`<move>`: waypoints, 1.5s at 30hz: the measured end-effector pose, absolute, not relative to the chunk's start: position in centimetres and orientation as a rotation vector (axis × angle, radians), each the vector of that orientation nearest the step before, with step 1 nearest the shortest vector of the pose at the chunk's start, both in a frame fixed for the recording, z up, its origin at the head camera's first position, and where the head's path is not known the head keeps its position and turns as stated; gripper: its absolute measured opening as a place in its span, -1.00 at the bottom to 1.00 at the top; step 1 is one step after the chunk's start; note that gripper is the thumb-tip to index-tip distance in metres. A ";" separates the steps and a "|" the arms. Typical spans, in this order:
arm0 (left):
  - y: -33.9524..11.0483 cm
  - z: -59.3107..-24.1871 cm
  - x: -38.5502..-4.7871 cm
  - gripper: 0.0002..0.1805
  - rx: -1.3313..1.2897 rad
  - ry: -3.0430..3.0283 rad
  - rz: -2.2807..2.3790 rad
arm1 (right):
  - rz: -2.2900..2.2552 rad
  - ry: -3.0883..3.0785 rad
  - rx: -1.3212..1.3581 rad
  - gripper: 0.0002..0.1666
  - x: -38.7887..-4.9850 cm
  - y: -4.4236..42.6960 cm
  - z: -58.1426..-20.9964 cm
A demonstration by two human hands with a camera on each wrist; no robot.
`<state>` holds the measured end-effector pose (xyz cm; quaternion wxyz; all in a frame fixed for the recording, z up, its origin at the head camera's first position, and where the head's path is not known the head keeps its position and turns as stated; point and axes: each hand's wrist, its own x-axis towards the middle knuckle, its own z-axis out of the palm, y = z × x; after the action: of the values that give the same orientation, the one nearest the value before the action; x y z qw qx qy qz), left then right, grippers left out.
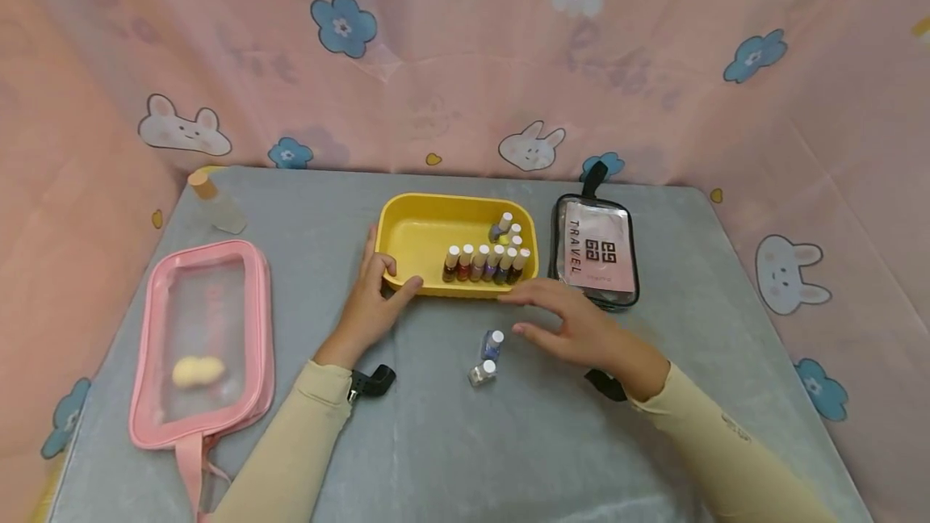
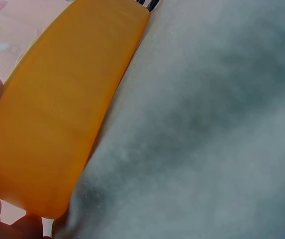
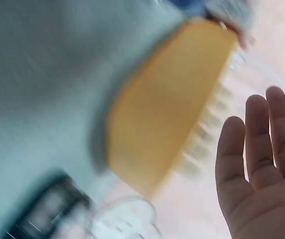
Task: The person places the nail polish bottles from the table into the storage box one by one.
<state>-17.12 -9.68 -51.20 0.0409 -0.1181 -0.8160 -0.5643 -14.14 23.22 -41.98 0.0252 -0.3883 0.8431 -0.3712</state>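
A yellow plastic tray (image 1: 414, 244) stands mid-table, with several small white-capped nail polish bottles (image 1: 478, 266) upright in its right half. My left hand (image 1: 366, 309) grips the tray's left end, thumb at the near rim and fingers along the side. In the left wrist view the tray wall (image 2: 67, 109) fills much of the left side. My right hand (image 1: 581, 331) hovers by the tray's near right corner, holding nothing; its fingers look straight in the right wrist view. Two more bottles lie or stand on the cloth, a blue one (image 1: 492, 345) and a clear one (image 1: 483, 374).
A pink-edged clear pouch (image 1: 261, 329) holding a yellow sponge (image 1: 198, 372) lies at left. Behind it is a bottle with an orange cap (image 1: 218, 202). A black-edged TRAVEL pouch (image 1: 597, 253) lies right of the tray. Patterned pink cloth (image 1: 436, 63) hangs behind the table.
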 end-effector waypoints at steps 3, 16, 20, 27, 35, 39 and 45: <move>-9.8 -51.3 -17.2 -0.51 -0.356 -2.501 -1.727 | -1.059 2.572 -1.221 -0.54 -13.3 23.0 -43.8; -9.6 -51.2 -17.2 -0.51 -0.357 -2.504 -1.731 | -1.037 2.639 -1.229 -0.74 -13.5 21.9 -44.5; -9.6 -51.1 -17.3 -0.50 -0.364 -2.502 -1.734 | -1.074 2.761 -1.210 -0.77 -15.4 21.9 -40.9; -9.7 -51.1 -17.3 -0.51 -0.359 -2.499 -1.731 | -1.080 2.915 -0.865 -0.73 -23.1 21.4 -35.9; -9.4 -51.5 -16.9 -0.51 -0.356 -2.515 -1.743 | -1.010 2.840 -0.578 -0.62 -29.8 21.7 -39.0; -9.4 -51.5 -17.0 -0.51 -0.357 -2.504 -1.752 | -1.015 2.857 -0.539 -0.61 -30.2 21.9 -39.4; -9.6 -51.4 -17.3 -0.51 -0.352 -2.496 -1.742 | -1.055 2.863 -0.560 -0.60 -30.2 21.9 -39.6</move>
<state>-17.32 -9.58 -51.40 0.0388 -0.1149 -0.8139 -0.5682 -30.24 21.88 -39.61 0.0197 -0.1805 0.9227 -0.3401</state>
